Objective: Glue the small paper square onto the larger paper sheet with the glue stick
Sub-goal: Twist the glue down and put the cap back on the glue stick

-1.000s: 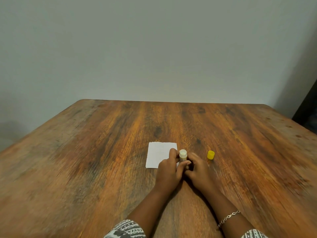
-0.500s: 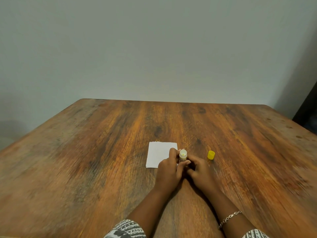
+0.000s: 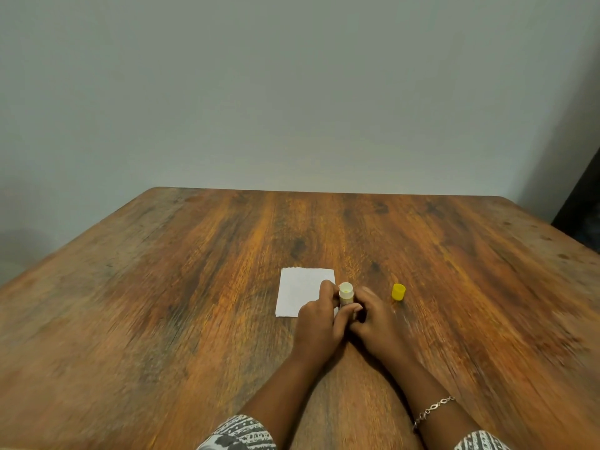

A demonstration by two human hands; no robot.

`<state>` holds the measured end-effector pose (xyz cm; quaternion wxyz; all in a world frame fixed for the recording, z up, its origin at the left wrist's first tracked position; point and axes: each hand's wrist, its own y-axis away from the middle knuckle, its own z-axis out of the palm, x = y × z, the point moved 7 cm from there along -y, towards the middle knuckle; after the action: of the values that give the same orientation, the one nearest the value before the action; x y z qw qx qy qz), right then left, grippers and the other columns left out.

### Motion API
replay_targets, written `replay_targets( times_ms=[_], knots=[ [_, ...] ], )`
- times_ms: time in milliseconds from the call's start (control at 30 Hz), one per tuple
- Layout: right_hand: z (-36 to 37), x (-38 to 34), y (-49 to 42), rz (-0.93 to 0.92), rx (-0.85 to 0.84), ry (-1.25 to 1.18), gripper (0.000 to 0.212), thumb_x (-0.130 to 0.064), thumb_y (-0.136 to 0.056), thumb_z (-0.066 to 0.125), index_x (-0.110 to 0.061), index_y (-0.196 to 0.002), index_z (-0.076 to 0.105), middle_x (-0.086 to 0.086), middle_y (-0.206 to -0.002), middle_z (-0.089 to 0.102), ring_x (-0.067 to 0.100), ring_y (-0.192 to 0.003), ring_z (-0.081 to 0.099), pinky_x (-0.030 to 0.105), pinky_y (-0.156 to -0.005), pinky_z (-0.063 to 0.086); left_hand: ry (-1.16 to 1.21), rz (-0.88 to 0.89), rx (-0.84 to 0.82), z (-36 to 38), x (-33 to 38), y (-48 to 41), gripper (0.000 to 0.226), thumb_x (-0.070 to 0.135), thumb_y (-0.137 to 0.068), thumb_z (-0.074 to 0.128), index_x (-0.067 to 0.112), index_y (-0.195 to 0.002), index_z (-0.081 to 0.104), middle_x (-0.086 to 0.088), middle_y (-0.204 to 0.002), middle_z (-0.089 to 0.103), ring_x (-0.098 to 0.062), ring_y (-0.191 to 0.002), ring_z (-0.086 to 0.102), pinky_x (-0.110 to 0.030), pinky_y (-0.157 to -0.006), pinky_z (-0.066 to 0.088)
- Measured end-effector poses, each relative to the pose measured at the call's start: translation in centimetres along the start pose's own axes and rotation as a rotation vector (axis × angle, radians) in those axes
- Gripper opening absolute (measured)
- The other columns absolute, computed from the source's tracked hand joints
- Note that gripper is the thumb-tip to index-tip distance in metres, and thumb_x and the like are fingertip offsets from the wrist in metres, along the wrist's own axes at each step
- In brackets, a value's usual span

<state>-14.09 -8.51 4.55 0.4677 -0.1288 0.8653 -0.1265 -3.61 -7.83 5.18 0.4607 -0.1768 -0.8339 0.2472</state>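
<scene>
A white paper sheet (image 3: 300, 290) lies flat on the wooden table (image 3: 194, 303), just left of my hands. The uncapped glue stick (image 3: 345, 293) stands upright between my hands, its pale tip showing on top. My left hand (image 3: 319, 323) wraps its fingers and thumb around the stick's body. My right hand (image 3: 376, 323) touches the lower part of the stick from the right. The stick's yellow cap (image 3: 398, 292) stands alone on the table to the right of my right hand. I cannot see a separate small paper square; my left hand covers the sheet's near right corner.
The table's far edge meets a plain grey wall (image 3: 292, 108). A dark object (image 3: 581, 203) stands past the table's right far corner. A bracelet (image 3: 433, 410) is on my right wrist.
Both hands stay on the glue stick in nearly the same place. The paper and the yellow cap have not moved.
</scene>
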Motion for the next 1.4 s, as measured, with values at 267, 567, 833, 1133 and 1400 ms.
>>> replay_targets(
  times_ms=[267, 567, 833, 1133, 1400],
  knots=[
    [-2.5, 0.3, 0.0, -0.085, 0.183, 0.386, 0.034, 0.005, -0.074, 0.058, -0.015, -0.102, 0.062, 0.0, -0.097, 0.056, 0.015, -0.083, 0.056, 0.027, -0.065, 0.045, -0.048, 0.002, 0.062, -0.3, 0.0, -0.1, 0.048, 0.053, -0.082, 0.037, 0.01, -0.099, 0.052, -0.004, -0.083, 0.069, -0.017, -0.066, 0.064, -0.029, -0.054, 0.05],
    [-3.9, 3.3, -1.4, 0.137, 0.144, 0.81, 0.048, 0.007, -0.084, 0.042, -0.004, -0.131, 0.044, 0.02, -0.146, 0.035, 0.037, -0.138, 0.028, 0.045, -0.11, 0.029, -0.122, 0.017, 0.058, -0.5, 0.2, -0.1, 0.042, 0.047, -0.084, 0.045, 0.009, -0.099, 0.055, -0.004, -0.084, 0.07, -0.019, -0.067, 0.066, -0.005, -0.054, 0.03],
    [-4.4, 3.8, -1.4, 0.184, 0.184, 0.823, 0.021, 0.007, -0.079, 0.044, -0.001, -0.087, 0.062, 0.015, -0.101, 0.061, 0.035, -0.091, 0.054, 0.032, -0.065, 0.038, -0.11, 0.008, 0.06, -0.3, 0.0, 0.0, 0.038, 0.042, -0.082, 0.047, 0.011, -0.103, 0.056, -0.005, -0.093, 0.072, -0.02, -0.077, 0.068, -0.011, -0.059, 0.039],
    [-5.2, 3.0, -0.7, 0.276, 0.328, 0.304, 0.034, 0.007, -0.084, 0.047, -0.011, -0.108, 0.064, 0.006, -0.101, 0.05, 0.015, -0.086, 0.046, 0.026, -0.07, 0.036, -0.142, 0.016, 0.054, -0.4, 0.2, -0.1, 0.027, 0.035, -0.082, 0.051, 0.013, -0.097, 0.059, -0.003, -0.084, 0.071, -0.018, -0.07, 0.067, -0.006, -0.055, 0.031],
    [-4.4, -0.2, 0.1, 0.203, 0.297, -0.47, 0.024, 0.002, -0.081, 0.06, -0.021, -0.089, 0.064, 0.003, -0.091, 0.065, 0.019, -0.088, 0.06, 0.035, -0.078, 0.049, -0.098, 0.035, 0.078, -0.7, 0.6, 0.0, 0.023, 0.034, -0.083, 0.054, 0.015, -0.096, 0.061, -0.003, -0.085, 0.07, -0.016, -0.072, 0.065, -0.009, -0.055, 0.035]
  ],
)
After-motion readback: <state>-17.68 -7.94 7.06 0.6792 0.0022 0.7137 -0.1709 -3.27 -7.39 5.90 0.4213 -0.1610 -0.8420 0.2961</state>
